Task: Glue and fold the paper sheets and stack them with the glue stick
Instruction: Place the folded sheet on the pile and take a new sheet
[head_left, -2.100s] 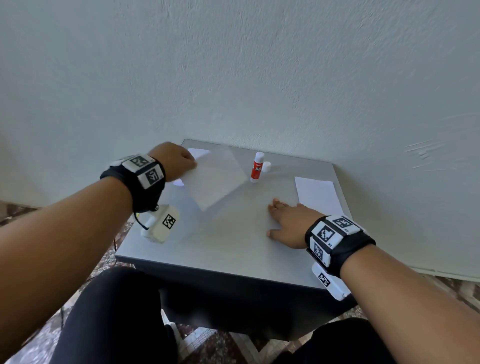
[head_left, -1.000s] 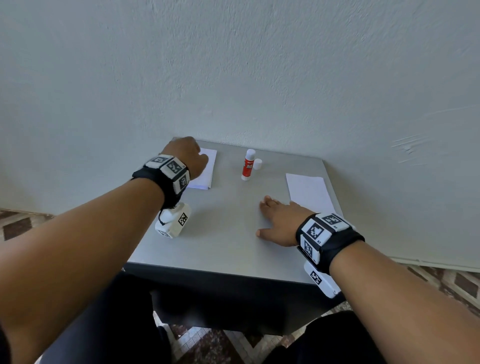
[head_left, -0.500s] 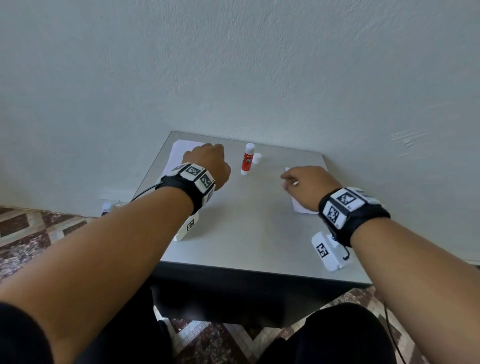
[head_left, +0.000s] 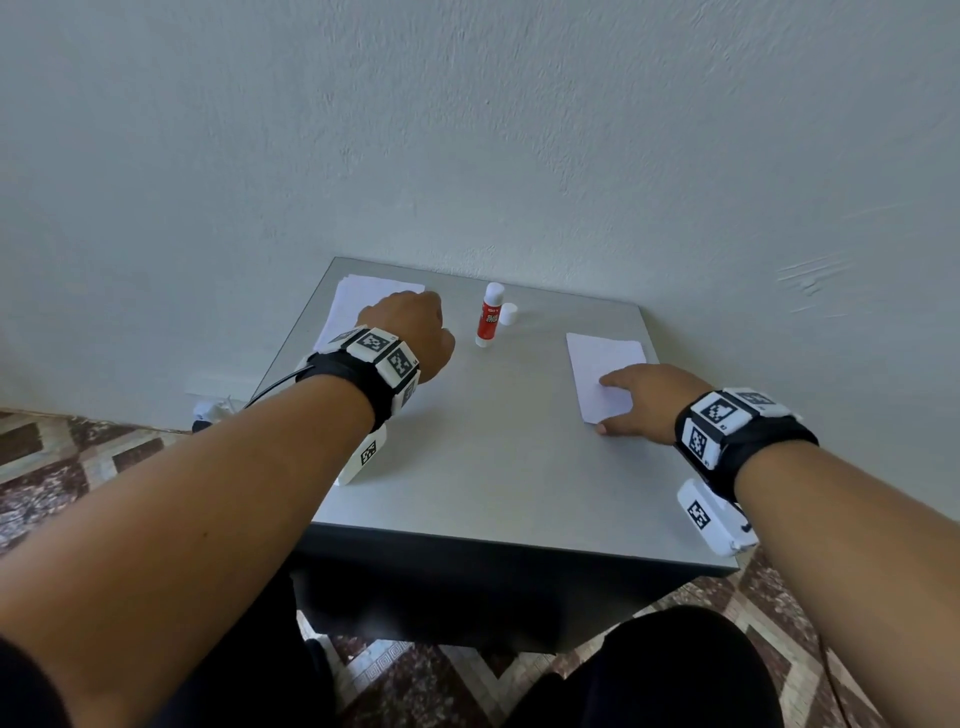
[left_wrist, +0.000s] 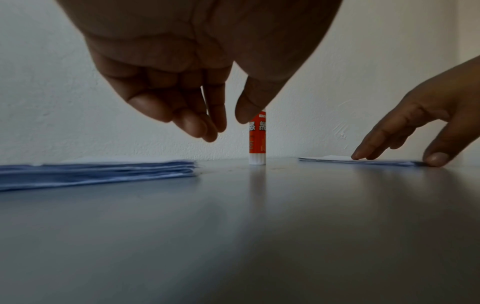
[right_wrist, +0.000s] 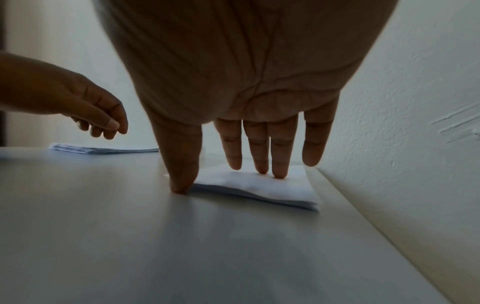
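The thin stack of white folded paper sheets (head_left: 605, 366) lies at the grey table's (head_left: 493, 467) 2 o'clock, under the right hand's (head_left: 641, 402) straight fingers. Better slide one sheet off while pressing lightly. The left hand (head_left: 410, 332), loosely curled and empty, hovers near the red-and-white glue stick (head_left: 489, 314) at 12 o'clock.
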